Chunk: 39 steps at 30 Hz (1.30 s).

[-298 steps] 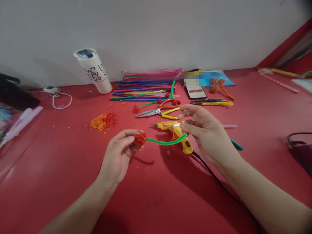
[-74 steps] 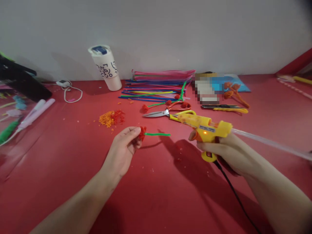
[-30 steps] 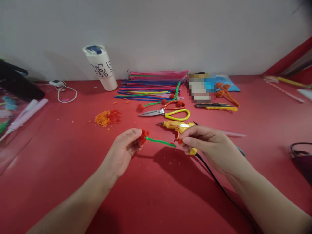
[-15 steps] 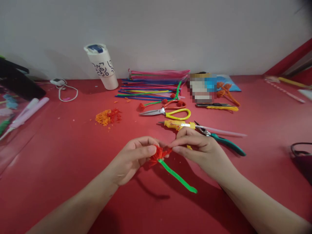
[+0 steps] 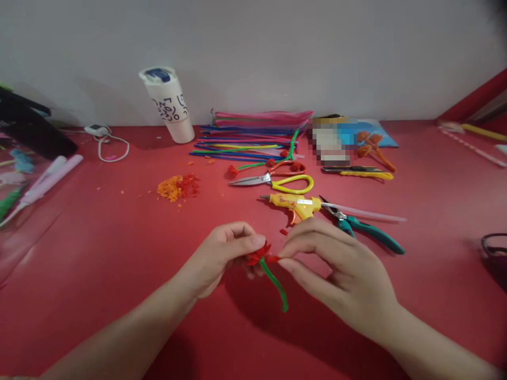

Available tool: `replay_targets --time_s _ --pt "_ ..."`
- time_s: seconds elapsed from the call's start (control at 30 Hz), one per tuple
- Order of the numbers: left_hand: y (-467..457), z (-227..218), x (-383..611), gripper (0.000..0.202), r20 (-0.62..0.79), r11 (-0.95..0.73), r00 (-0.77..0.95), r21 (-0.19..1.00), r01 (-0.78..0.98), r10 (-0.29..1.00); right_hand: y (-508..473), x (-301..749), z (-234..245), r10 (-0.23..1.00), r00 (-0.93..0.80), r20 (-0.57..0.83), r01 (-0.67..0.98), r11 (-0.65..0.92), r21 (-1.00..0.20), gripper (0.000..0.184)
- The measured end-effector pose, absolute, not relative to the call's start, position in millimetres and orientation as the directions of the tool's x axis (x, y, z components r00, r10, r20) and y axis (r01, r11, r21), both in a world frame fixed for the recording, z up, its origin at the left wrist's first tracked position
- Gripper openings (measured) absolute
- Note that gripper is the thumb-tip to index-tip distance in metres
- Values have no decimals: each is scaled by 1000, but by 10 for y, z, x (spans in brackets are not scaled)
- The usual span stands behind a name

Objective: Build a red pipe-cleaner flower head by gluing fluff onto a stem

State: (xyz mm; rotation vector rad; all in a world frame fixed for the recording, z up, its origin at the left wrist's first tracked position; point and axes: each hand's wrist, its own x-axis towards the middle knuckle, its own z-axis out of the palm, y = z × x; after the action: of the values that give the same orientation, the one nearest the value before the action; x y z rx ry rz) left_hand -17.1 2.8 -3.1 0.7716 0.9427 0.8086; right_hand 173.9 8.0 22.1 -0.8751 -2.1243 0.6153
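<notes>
My left hand (image 5: 233, 253) pinches a red pipe-cleaner flower (image 5: 256, 257) between thumb and fingers, above the red table. From the flower's base a green stem (image 5: 277, 285) slants down and curves toward me. Beside it my right hand (image 5: 328, 258) is closed, thumb and forefinger pinching the tip of a red petal (image 5: 272, 258) at the flower's right side. Just behind the right hand lies a yellow glue gun (image 5: 299, 205) with a clear glue stick in its back. A small red scrap (image 5: 284, 231) shows near the right fingers.
Scissors (image 5: 273, 182), green-handled pliers (image 5: 370, 232) and a utility knife (image 5: 366, 173) lie beyond my hands. Pipe cleaners (image 5: 241, 142) are stacked by the wall, near a white tumbler (image 5: 168, 105). Orange and red clippings (image 5: 172, 188) form a pile at left.
The flower has turned, so its green stem points more steeply down toward me. My right hand has shifted slightly down and pinches at the flower's right side. The view has moved a little.
</notes>
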Motion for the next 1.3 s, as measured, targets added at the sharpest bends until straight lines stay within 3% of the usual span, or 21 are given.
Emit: replay_targets --time_s 0.17,0.57,0.87,0.93,1.03,1.17,1.23,1.3 --pt "20 -19 -157 28 -386 462 318 861 -213 866 33 1692 197 685 -537 493 405 722 -561 9" --pt "0 2 -142 28 -386 449 322 880 -153 865 60 1676 174 682 -554 477 430 725 -538 9" --pt "-4 -15 -138 29 -376 432 320 893 -128 870 51 1641 115 585 -579 568 442 810 -385 10" --pt "0 -10 -143 28 -372 431 315 891 -142 873 46 1662 144 604 -561 566 440 797 -414 6" --pt "3 4 -155 26 -348 402 264 897 -185 899 48 1705 197 704 -478 525 442 709 -549 5" --pt "-4 25 -164 23 -263 275 86 943 -187 961 79 1682 168 846 -478 236 423 457 -782 7" --pt "-19 39 -160 22 -188 189 20 970 -153 982 90 1636 119 872 -476 111 412 333 -848 4" --pt "-40 58 -153 20 -120 120 7 987 -107 993 93 1597 80 886 -458 72 390 274 -879 4"
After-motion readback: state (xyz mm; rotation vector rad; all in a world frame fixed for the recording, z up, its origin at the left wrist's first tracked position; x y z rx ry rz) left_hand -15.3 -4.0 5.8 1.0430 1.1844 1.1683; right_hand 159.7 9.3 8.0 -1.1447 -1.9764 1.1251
